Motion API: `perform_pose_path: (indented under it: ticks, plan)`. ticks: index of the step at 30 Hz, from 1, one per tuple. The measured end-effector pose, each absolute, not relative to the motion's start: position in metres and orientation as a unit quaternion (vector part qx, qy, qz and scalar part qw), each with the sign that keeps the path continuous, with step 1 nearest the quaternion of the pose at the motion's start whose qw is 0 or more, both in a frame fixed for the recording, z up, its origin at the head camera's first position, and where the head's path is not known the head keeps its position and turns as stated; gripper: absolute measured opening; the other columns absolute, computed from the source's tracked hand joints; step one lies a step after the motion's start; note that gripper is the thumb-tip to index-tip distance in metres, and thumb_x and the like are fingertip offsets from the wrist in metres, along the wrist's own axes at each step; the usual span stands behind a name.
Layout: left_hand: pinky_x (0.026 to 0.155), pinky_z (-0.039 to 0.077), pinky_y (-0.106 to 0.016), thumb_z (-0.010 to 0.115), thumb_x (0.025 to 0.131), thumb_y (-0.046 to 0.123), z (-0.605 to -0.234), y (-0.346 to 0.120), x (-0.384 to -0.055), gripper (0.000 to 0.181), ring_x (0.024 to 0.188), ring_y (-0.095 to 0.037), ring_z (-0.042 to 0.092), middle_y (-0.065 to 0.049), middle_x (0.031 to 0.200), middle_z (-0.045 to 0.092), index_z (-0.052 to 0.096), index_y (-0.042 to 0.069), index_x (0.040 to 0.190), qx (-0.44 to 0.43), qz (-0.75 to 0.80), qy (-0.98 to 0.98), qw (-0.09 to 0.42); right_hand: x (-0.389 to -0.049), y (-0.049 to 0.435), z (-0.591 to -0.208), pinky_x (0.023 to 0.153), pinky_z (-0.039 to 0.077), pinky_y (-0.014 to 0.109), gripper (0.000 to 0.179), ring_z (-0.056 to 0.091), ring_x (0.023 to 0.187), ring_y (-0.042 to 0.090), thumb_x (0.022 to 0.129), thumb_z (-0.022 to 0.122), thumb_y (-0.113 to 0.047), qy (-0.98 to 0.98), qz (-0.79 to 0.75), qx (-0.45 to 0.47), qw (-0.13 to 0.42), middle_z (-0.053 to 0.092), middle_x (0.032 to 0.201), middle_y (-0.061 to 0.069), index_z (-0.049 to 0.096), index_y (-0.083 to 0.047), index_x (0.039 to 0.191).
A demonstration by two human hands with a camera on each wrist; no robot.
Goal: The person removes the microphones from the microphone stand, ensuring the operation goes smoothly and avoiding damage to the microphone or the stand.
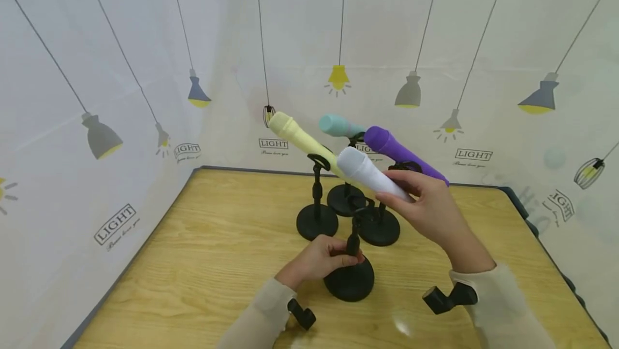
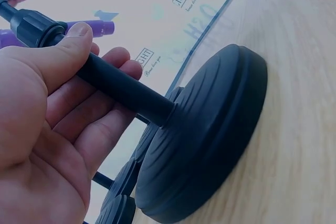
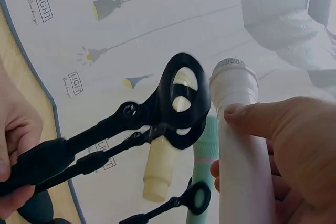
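My right hand [image 1: 432, 206] grips a white microphone [image 1: 369, 171] by its handle, its head pointing up and to the left. In the right wrist view the white microphone [image 3: 244, 161] is beside the ring clip [image 3: 184, 100] of the nearest black stand, apart from it. My left hand [image 1: 319, 258] holds that stand [image 1: 352, 279] by its upright pole, thumb on one side and fingers on the other. The left wrist view shows its round base [image 2: 205, 135] close to the wooden table.
Behind the near stand, a yellow microphone [image 1: 304, 139], a turquoise microphone [image 1: 338, 126] and a purple microphone [image 1: 403, 152] rest in black stands. A wooden table [image 1: 217, 230] lies beneath them. Lamp-printed sheeting [image 1: 300, 31] surrounds the table's back and sides.
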State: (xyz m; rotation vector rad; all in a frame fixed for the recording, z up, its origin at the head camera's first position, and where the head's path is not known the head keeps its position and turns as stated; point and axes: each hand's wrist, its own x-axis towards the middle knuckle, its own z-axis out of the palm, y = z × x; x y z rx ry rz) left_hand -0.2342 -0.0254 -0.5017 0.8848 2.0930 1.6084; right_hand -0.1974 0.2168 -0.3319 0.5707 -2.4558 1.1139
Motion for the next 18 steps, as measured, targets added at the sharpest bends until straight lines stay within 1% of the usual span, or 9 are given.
perform_pose_path:
  ticks: [4, 9, 10, 16, 18]
  plan:
    - [0.096, 0.061, -0.022, 0.075, 0.103, 0.015, -0.5, -0.025, -0.234, 0.014, 0.106, -0.003, 0.076, -0.006, 0.116, 0.083, 0.083, 0.012, 0.113, 0.317, 0.566, 0.741, 0.176, -0.194, 0.227, -0.346, 0.083, 0.06, 0.022, 0.037, 0.075, 0.105, 0.032, 0.097, 0.084, -0.015, -0.882, 0.405, 0.167, 0.174, 0.077, 0.125, 0.019, 0.075, -0.004, 0.131]
    - [0.095, 0.061, -0.022, 0.075, 0.103, 0.011, -0.498, -0.026, -0.232, 0.015, 0.106, -0.002, 0.076, -0.01, 0.117, 0.083, 0.082, 0.008, 0.115, 0.322, 0.566, 0.739, 0.173, -0.19, 0.237, -0.365, 0.075, 0.057, 0.021, 0.039, 0.076, 0.101, 0.03, 0.096, 0.084, -0.017, -0.893, 0.39, 0.139, 0.173, 0.078, 0.123, 0.02, 0.075, -0.004, 0.132]
    - [0.095, 0.061, -0.022, 0.075, 0.102, 0.01, -0.498, -0.026, -0.232, 0.015, 0.106, -0.002, 0.076, -0.011, 0.117, 0.083, 0.082, 0.008, 0.115, 0.322, 0.565, 0.739, 0.174, -0.188, 0.238, -0.369, 0.075, 0.058, 0.023, 0.039, 0.076, 0.101, 0.03, 0.097, 0.084, -0.017, -0.896, 0.389, 0.132, 0.17, 0.078, 0.122, 0.02, 0.075, -0.004, 0.131]
    - [0.097, 0.061, -0.023, 0.074, 0.102, 0.008, -0.498, -0.026, -0.233, 0.016, 0.107, -0.004, 0.077, -0.014, 0.117, 0.082, 0.082, 0.004, 0.116, 0.327, 0.569, 0.734, 0.174, -0.18, 0.245, -0.387, 0.078, 0.064, 0.044, 0.043, 0.077, 0.1, 0.033, 0.099, 0.082, -0.025, -0.92, 0.358, 0.084, 0.136, 0.078, 0.122, 0.023, 0.072, 0.0, 0.133]
    - [0.097, 0.061, -0.023, 0.074, 0.102, 0.008, -0.499, -0.026, -0.233, 0.016, 0.108, -0.004, 0.077, -0.014, 0.118, 0.082, 0.081, 0.004, 0.115, 0.326, 0.572, 0.732, 0.176, -0.179, 0.247, -0.394, 0.078, 0.064, 0.047, 0.044, 0.076, 0.099, 0.033, 0.099, 0.082, -0.025, -0.926, 0.349, 0.074, 0.124, 0.078, 0.122, 0.024, 0.072, 0.001, 0.133]
